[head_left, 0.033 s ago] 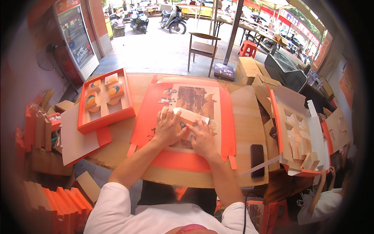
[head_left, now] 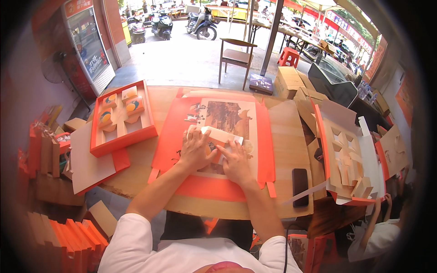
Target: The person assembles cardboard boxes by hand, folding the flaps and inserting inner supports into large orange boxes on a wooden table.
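Small carton (head_left: 223, 135) lies across the printed red cardboard (head_left: 170, 136). Left hand (head_left: 195, 148) spread over its left end, right hand (head_left: 235, 161) fingers at its right part; pinch or light press, can't tell. Looks like folding; next move calls for even two-handed pressure.

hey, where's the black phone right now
In the head view, the black phone lies near the right end of the table, right of the right hand and left of the open box with dividers.
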`<state>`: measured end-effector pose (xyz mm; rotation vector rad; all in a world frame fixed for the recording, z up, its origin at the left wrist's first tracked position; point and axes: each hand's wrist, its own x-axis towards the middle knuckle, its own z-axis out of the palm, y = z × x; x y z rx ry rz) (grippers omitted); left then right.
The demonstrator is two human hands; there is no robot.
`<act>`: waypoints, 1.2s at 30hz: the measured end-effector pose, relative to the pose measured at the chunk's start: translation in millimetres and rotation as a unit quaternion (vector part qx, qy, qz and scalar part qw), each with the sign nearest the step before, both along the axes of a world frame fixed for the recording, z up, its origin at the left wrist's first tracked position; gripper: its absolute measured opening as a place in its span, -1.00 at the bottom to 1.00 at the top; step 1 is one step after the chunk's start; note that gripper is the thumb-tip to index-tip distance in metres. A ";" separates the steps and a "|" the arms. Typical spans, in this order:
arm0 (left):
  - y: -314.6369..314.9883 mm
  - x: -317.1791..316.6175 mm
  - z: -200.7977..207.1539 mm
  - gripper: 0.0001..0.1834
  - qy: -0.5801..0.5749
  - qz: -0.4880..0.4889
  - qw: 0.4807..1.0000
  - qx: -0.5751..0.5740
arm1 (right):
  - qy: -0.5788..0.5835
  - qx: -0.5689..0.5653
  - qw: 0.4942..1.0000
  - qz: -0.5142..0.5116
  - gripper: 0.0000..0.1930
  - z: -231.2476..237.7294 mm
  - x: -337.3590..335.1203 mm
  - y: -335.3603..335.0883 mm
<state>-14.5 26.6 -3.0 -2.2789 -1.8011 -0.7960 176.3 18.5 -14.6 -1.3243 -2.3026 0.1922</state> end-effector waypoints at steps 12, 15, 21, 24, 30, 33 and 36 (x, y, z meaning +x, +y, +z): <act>7.0 -0.9 -6.8 -0.33 0.070 -0.073 0.989 -0.107 | -0.078 -0.029 0.988 -0.130 -0.35 -1.7 1.8 -2.7; 2.0 4.8 2.3 -0.29 0.096 -0.061 0.984 -0.137 | -0.093 -0.050 0.985 -0.136 -0.32 -7.2 -1.8 -3.1; 2.0 9.1 7.2 -0.28 0.115 -0.056 0.977 -0.171 | -0.114 -0.112 0.978 -0.135 -0.29 3.1 -2.5 -5.6; 8.1 6.4 -3.8 -0.32 0.108 -0.059 0.979 -0.161 | -0.096 -0.110 0.980 -0.135 -0.29 2.9 -1.0 -6.5; 2.2 9.2 -3.2 -0.40 0.080 -0.049 0.990 -0.107 | -0.060 -0.107 0.983 -0.134 -0.30 0.3 -1.2 -6.0; 0.3 10.1 -1.1 -0.42 0.065 -0.044 0.992 -0.095 | -0.037 -0.100 0.986 -0.126 -0.31 1.2 0.6 -7.1; 0.2 12.5 1.6 -0.43 0.062 -0.044 0.992 -0.105 | -0.022 -0.096 0.987 -0.128 -0.29 1.2 0.7 -4.7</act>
